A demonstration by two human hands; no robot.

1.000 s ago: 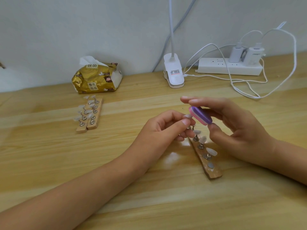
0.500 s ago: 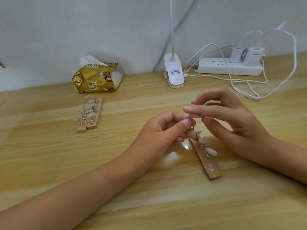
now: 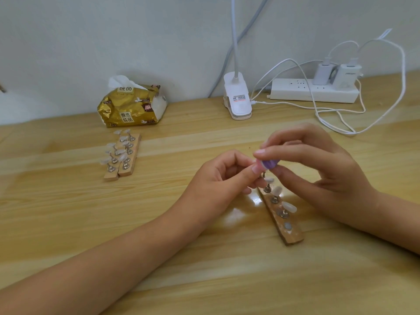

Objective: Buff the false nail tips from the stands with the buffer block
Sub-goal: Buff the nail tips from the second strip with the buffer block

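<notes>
Wooden table [image 3: 68, 212] fills the head view, both forearms reaching in from the near edge. The right hand [image 3: 318, 169] grips the purple buffer [image 3: 269, 164] between forefinger above and thumb below, the other fingers curled behind it. The left hand [image 3: 222, 180] has its fingers curled, thumb and forefinger pinching a thin metal peg [image 3: 263, 175] whose top meets the buffer; the tip on that peg is hidden by the fingertips. Both hands are raised just above the far end of the near stand [image 3: 293, 237], a wooden strip lying at an angle on the table. Three pale tips [image 3: 289, 206] stand on pegs along it, and one bare metal disc [image 3: 288, 226] shows near its close end.

Well apart to the left, two more stands [image 3: 128, 169] lie side by side, touching, crowded with tips. Behind them sits a gold tissue pack [image 3: 131, 105]. At the wall are a white lamp clip [image 3: 237, 98] and a power strip [image 3: 313, 90] with two chargers plugged in, white cables [image 3: 336, 126] looping over the table.
</notes>
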